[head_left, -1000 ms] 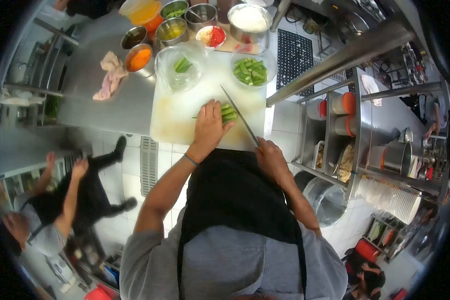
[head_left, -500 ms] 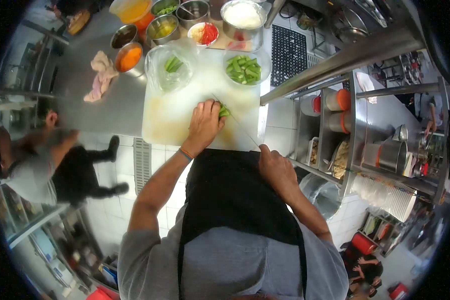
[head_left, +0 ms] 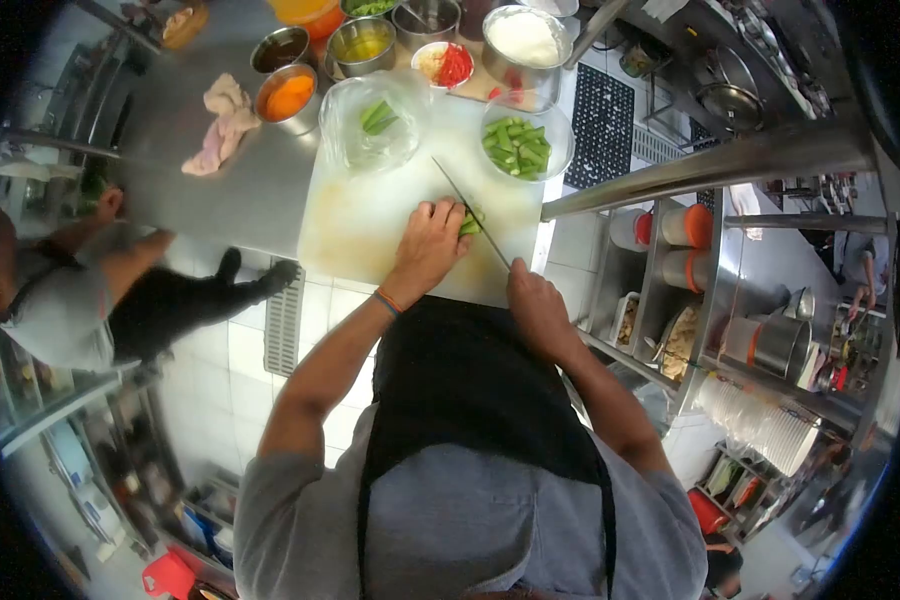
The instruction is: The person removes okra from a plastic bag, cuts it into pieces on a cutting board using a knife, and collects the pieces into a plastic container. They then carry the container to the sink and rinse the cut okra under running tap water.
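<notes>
- Resting on the cutting board point(head_left: 355, 225), near its right edge, the green vegetable point(head_left: 469, 226) lies partly covered by the left of the two hands.
- Left hand point(head_left: 432, 243): grasping the green vegetable, fingers bent over it, fingertips just beside the blade.
- Right hand point(head_left: 538, 300): closed around the handle of the knife point(head_left: 449, 180). The blade points obliquely forward and to the left, across the green vegetable; depth of cut cannot be told.
- Clear bowl point(head_left: 560, 160): on the board's far right corner, containing cut green pieces.
- Plastic bag point(head_left: 345, 150): on the board's far left part, with green pieces showing.
- Metal container point(head_left: 300, 122): beside the bag, with orange contents.
- Small white bowl point(head_left: 440, 84): beyond the board, with red and pale contents.
- Raw meat point(head_left: 220, 125): directly on the steel worktop point(head_left: 160, 180), left of the metal container.
- Co-worker point(head_left: 55, 310): at far left, beside the worktop.
</notes>
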The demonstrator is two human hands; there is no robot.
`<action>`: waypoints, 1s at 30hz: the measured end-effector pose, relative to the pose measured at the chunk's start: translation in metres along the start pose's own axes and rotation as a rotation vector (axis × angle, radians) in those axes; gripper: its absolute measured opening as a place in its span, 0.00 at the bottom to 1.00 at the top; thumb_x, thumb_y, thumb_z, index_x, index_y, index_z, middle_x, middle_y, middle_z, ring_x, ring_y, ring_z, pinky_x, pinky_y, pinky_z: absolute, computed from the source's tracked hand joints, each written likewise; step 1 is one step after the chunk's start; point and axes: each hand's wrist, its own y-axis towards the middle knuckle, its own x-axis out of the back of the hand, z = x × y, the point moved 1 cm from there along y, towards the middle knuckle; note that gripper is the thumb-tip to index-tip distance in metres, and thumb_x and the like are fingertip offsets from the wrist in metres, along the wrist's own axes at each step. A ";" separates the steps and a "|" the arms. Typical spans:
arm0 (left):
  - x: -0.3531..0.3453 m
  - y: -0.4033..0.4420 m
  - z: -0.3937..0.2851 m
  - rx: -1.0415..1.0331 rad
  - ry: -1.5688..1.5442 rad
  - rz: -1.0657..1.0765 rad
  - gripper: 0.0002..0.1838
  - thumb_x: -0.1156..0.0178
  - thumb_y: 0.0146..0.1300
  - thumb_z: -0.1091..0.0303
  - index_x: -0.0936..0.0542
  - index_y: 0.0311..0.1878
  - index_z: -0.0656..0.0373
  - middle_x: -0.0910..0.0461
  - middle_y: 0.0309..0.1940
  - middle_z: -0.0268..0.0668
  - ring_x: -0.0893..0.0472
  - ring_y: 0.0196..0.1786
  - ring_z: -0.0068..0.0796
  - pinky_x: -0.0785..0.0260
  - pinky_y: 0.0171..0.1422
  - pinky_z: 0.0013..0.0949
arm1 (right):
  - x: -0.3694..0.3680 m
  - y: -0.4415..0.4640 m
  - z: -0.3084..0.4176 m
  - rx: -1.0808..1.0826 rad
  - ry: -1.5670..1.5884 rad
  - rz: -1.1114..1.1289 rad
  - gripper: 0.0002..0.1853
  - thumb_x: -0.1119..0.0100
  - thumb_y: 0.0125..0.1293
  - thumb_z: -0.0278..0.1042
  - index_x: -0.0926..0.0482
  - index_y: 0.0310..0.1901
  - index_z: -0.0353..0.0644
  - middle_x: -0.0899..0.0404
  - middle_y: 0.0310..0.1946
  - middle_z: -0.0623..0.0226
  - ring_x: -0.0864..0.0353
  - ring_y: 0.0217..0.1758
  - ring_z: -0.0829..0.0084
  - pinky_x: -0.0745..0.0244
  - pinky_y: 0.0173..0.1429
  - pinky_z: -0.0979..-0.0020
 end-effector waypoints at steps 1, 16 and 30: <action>-0.001 0.001 0.000 0.000 -0.011 -0.006 0.25 0.34 0.56 0.64 0.26 0.56 0.62 0.27 0.52 0.40 0.28 0.48 0.40 0.32 0.54 0.41 | -0.002 0.009 -0.001 0.000 0.003 -0.012 0.03 0.55 0.69 0.25 0.34 0.41 0.36 0.19 0.28 0.44 0.16 0.33 0.41 0.20 0.35 0.46; 0.033 -0.070 0.018 0.145 -0.249 -0.018 0.23 0.28 0.53 0.70 0.26 0.50 0.65 0.26 0.50 0.49 0.27 0.54 0.51 0.32 0.60 0.45 | 0.036 -0.039 0.010 0.055 0.258 0.198 0.11 0.46 0.72 0.38 0.30 0.40 0.38 0.21 0.26 0.42 0.20 0.35 0.37 0.28 0.40 0.41; 0.031 -0.069 0.023 0.074 -0.273 -0.136 0.08 0.34 0.56 0.78 0.23 0.37 0.64 0.24 0.39 0.42 0.26 0.45 0.45 0.30 0.50 0.42 | -0.005 -0.013 0.005 0.101 0.138 0.235 0.11 0.49 0.73 0.38 0.31 0.42 0.39 0.21 0.27 0.41 0.20 0.35 0.38 0.27 0.41 0.42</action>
